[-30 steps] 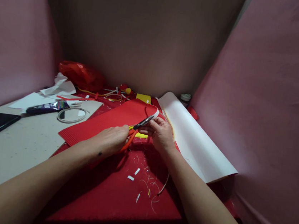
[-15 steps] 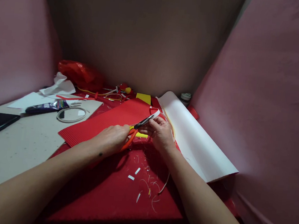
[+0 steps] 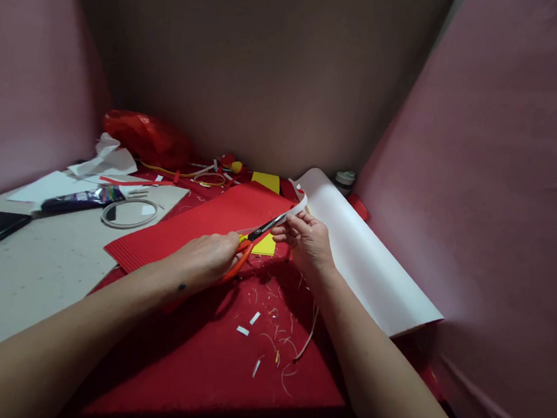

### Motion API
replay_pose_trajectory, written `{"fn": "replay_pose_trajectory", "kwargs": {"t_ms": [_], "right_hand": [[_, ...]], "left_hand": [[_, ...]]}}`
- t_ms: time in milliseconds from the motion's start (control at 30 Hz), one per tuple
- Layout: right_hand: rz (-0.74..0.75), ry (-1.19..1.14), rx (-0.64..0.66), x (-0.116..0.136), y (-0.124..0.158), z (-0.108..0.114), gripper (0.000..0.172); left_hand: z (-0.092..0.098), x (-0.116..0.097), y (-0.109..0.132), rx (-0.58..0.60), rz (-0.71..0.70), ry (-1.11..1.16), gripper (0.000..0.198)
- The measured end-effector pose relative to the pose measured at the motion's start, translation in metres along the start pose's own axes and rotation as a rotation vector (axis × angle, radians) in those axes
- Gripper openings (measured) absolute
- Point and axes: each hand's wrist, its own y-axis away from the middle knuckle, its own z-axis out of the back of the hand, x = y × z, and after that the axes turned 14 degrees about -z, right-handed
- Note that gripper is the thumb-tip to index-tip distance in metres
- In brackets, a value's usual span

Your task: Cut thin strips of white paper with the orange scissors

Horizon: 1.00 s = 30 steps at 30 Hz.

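Scissors work on a narrow white strip, seen from the head. The scissors point(image 3: 257, 233) are gripped by the left hand point(image 3: 210, 255), which is closed around the orange handles; whether the blades point(image 3: 271, 224) are parted or fully together cannot be told at this scale. The strip point(image 3: 302, 204) is pinched between thumb and fingers of the right hand point(image 3: 311, 241), just beside the blade tips, and its free end is curled up and away, near the white roll point(image 3: 366, 256). Below the blades lie the edge of the red sheet point(image 3: 196, 226) and a yellow piece point(image 3: 265, 245). For a clean edge, short closures are to be preferred, with the strip drawn gently taut and fed by the right hand — the scissors being held at one steady angle. Because the fingertips are so near the tips, the pinch should be shifted back along the strip before each longer closure. The curl is likely to twist the line of the cut and should be flattened by a light pull, not a hard one, since so thin a strip may tear. The lower blade is best lifted clear of the red sheet — an accidental nick could otherwise be made — and scraps point(image 3: 243, 330) may be left on the tabletop point(image 3: 218, 383).
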Motion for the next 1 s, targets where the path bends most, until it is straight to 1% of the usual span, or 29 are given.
{"fn": "replay_pose_trajectory", "kwargs": {"t_ms": [133, 333, 533, 633, 700, 767, 867, 1000], "right_hand": [[-0.027, 0.013, 0.038, -0.002, 0.003, -0.005, 0.016], [-0.040, -0.004, 0.045, -0.004, 0.005, -0.006, 0.016], [-0.032, -0.005, 0.049, -0.005, 0.004, -0.004, 0.015], [-0.039, 0.013, 0.078, -0.005, 0.005, -0.006, 0.014], [-0.050, 0.031, 0.100, -0.007, 0.006, -0.007, 0.014], [-0.057, 0.038, 0.100, -0.009, 0.006, -0.007, 0.014], [-0.054, 0.030, 0.083, -0.011, 0.006, -0.008, 0.014], [-0.040, 0.024, 0.076, -0.013, 0.006, -0.007, 0.017]], "left_hand": [[-0.006, 0.003, -0.001, 0.003, 0.041, -0.013, 0.037], [-0.012, 0.007, -0.004, -0.010, 0.037, -0.033, 0.038], [-0.005, 0.003, -0.002, -0.032, 0.003, -0.001, 0.032], [-0.001, 0.000, 0.000, -0.028, 0.029, 0.076, 0.033], [-0.002, 0.000, 0.000, -0.046, 0.044, 0.150, 0.033], [-0.005, 0.002, 0.000, -0.053, 0.046, 0.178, 0.033], [-0.008, 0.003, -0.001, -0.040, 0.041, 0.134, 0.039], [-0.003, 0.000, -0.001, -0.003, 0.033, 0.084, 0.040]]}}
